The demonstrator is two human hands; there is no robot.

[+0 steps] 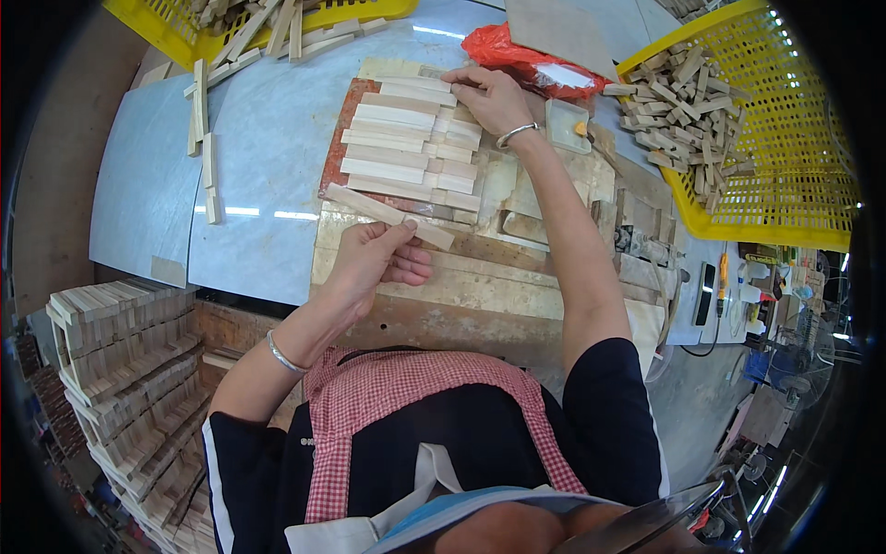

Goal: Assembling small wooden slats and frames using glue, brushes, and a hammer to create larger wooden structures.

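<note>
1. Overhead, from the head view: pale grey bench (pixel 268 157) carrying a worn wooden work board (pixel 480 286), with a reddish-brown backing panel (pixel 334 148) on top of it.
2. Laid across that panel: rows of short light wood strips (pixel 406 148), side by side and touching, longer pieces to the left, shorter blocks to the right.
3. Upper right: yellow plastic basket (pixel 784 185) heaped with small wood blocks (pixel 683 102); a second yellow basket (pixel 166 28) at the upper left edge, longer sticks spilling out.
4. Between panel and right basket: red plastic bag (pixel 526 55) and a small clear tray (pixel 565 125).
5. Left of the panel: several loose sticks (pixel 205 148) lying in a line on the bench, well apart from the hands.
6. Lower left, below bench level: tall stack of wood slats (pixel 129 369).
7. Left hand (pixel 369 263): forearm up from the lower edge, bracelet at the wrist, palm turned upward; fingers (pixel 406 254) closed around a long wood strip (pixel 388 215), held slanted just beside the near edge of the laid rows.
8. Right hand (pixel 489 97): arm stretched far forward, bangle on the wrist, fingers curled together and pressing on the top rows of strips at the far end of the panel; nothing lifted.
</note>
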